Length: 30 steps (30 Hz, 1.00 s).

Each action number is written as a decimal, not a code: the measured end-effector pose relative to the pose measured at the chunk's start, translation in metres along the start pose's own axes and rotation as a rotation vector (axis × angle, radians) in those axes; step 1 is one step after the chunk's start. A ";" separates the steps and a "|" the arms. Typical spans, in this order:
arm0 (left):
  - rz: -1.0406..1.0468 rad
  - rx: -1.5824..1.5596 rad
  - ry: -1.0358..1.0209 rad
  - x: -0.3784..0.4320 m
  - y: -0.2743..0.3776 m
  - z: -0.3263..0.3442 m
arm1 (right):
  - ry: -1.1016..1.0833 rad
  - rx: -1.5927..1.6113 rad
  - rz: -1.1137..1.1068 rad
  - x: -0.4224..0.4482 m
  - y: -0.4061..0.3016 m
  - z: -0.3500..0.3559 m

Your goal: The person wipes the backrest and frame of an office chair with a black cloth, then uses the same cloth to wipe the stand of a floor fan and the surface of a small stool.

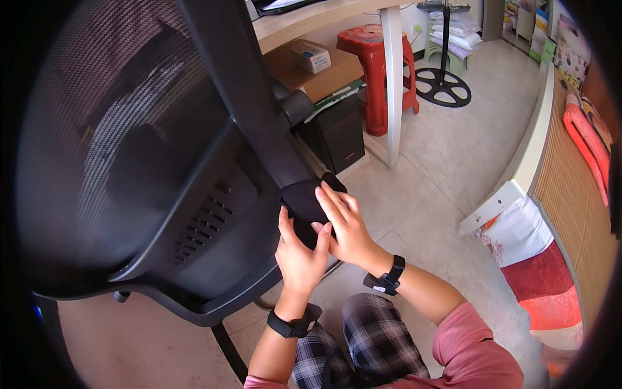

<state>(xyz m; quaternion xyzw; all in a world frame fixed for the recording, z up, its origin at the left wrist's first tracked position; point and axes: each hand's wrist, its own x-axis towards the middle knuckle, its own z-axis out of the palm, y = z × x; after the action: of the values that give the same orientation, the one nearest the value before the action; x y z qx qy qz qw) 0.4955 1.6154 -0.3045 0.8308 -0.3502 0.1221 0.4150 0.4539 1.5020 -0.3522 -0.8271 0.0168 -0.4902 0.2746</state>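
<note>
A black mesh-backed office chair (252, 112) fills the left half of the view, its dark plastic frame slanting down towards my hands. Black cloth (303, 202) lies around the lower end of that frame bar. My left hand (301, 248) has its fingers and thumb on the cloth's near left side. Against the cloth's right side, my right hand (345, 223) rests with extended fingers. Both hands touch the cloth from opposite sides, and their thumbs are close together. What lies under the cloth is hidden. Each wrist wears a black strap.
Behind the chair stand a wooden-topped desk (320, 22) with a white leg, a cardboard box (335, 68), a black computer case (340, 133) and a red plastic stool (374, 82). A round black stand base (443, 87) is further back. On the right is a bed with a woven mat (563, 160).
</note>
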 end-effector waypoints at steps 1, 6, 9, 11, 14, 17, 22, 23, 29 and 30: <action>0.001 -0.005 -0.004 -0.001 0.003 0.001 | 0.005 -0.015 0.005 -0.007 0.002 0.000; 0.259 -0.134 0.111 0.029 0.005 0.010 | 0.025 -0.037 0.005 0.031 0.004 0.015; 0.065 -0.219 0.172 0.062 0.026 -0.001 | 0.132 -0.095 -0.115 0.088 0.002 0.033; 0.120 -0.117 0.168 0.057 0.015 0.010 | 0.079 -0.169 -0.039 0.078 0.007 0.028; 0.148 0.053 0.104 0.029 0.002 0.019 | 0.139 0.004 -0.090 0.040 0.021 0.029; 0.278 0.332 -0.013 -0.005 -0.013 0.014 | 0.090 -0.041 -0.013 -0.021 0.017 0.029; 0.306 0.335 -0.043 -0.001 -0.004 0.015 | 0.047 -0.105 -0.015 -0.017 0.016 0.024; 0.362 0.319 0.025 0.004 -0.003 0.013 | 0.034 -0.118 -0.047 -0.002 0.014 0.024; 0.047 -0.012 0.197 0.053 0.014 0.011 | 0.047 0.067 -0.215 0.085 0.022 0.020; 0.149 0.097 0.234 0.051 0.002 0.016 | 0.033 0.074 -0.179 0.078 0.022 0.023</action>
<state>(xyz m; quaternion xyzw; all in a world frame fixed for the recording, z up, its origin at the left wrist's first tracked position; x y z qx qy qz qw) 0.5298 1.5783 -0.2883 0.8018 -0.3539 0.2653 0.4019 0.5180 1.4703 -0.3086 -0.8063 -0.0707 -0.5266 0.2598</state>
